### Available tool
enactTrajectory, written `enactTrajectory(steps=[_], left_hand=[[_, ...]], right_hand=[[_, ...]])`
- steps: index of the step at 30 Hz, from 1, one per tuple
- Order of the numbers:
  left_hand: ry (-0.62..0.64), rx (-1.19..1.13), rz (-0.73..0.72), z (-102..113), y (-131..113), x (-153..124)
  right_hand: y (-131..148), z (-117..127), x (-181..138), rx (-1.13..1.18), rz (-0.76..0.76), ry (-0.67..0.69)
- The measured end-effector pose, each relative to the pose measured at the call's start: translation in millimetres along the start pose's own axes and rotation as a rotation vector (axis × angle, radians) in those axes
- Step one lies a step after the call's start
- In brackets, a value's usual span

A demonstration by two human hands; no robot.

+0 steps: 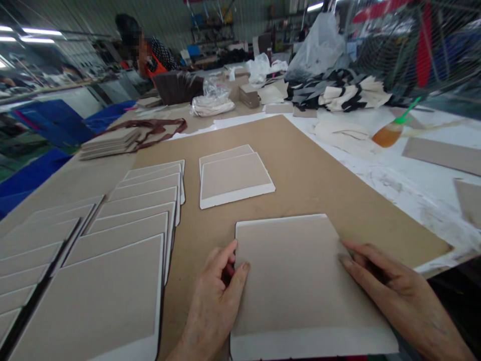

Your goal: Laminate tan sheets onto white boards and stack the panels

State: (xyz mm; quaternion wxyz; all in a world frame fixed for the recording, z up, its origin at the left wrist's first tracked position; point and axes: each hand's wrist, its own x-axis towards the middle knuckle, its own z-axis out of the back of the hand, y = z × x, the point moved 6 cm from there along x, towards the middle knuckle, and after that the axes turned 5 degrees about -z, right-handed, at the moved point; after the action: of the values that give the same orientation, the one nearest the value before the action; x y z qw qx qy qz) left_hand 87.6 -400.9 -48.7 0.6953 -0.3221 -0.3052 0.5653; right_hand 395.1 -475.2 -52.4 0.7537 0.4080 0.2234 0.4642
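A flat grey-brown board with a white border (pixel 296 281) lies on the brown work sheet (pixel 308 165) right in front of me. My left hand (pixel 216 301) pinches its left edge between thumb and fingers. My right hand (pixel 394 291) rests on its right edge with the fingers stretched along it. Farther up the sheet lies a small stack of two like boards (pixel 233 176).
Rows of overlapping boards (pixel 124 235) cover the left. A brown strap and a flat pile (pixel 112 141) lie behind them. An orange glue bottle (pixel 389 133) lies at the right. Fabric pieces, plastic bags and a person (pixel 150 52) are at the far end.
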Motion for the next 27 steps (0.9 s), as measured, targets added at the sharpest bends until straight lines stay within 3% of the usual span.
enactTrajectory(steps=[27], left_hand=[[0.033,0.179,-0.027,-2.1,8.4,4.8]], right_hand=[[-9.4,-5.8,3.5,-0.105,-0.009,0.003]])
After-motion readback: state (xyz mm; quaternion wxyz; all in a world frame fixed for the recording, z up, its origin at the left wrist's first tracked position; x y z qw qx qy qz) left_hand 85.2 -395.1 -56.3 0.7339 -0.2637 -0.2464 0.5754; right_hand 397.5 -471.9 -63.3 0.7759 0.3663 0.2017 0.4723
